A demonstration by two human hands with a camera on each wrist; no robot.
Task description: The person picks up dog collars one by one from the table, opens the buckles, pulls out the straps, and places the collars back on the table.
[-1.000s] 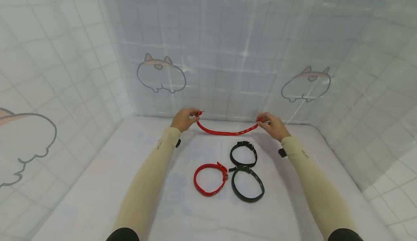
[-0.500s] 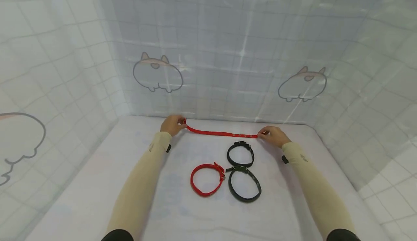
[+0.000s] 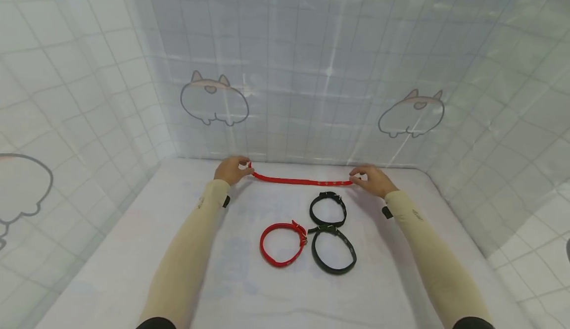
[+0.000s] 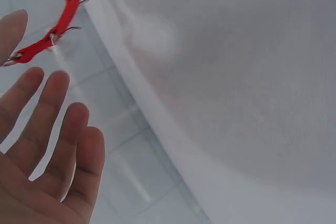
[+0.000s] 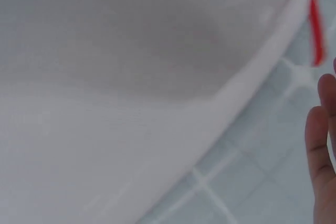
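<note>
Stretched across the back of the table is a red collar (image 3: pixel 289 180), unfastened, with a row of metal eyelets toward its right end. My left hand (image 3: pixel 231 169) pinches its buckle end (image 4: pixel 60 32) between thumb and forefinger, the other fingers loosely extended. At the eyelet end, thumb and forefinger of my right hand (image 3: pixel 375 180) pinch the strap. In the right wrist view a blurred length of red strap (image 5: pixel 316 35) hangs beside the fingers, with the thumb out of frame. Nearer lie a buckled red collar (image 3: pixel 269 255), a black collar (image 3: pixel 314 216) and a dark green collar (image 3: pixel 352 255).
The table (image 3: pixel 249 294) has a white cover. Behind it rises a tiled-pattern sheet (image 3: pixel 307 121) with cartoon animal drawings, and similar sheets close off both sides. The back edge runs just behind both hands.
My hands have moved apart and down, drawing the sagging red collar nearly straight, left hand farther left. In the last half second my right hand has risen slightly. The other collars stay put.
</note>
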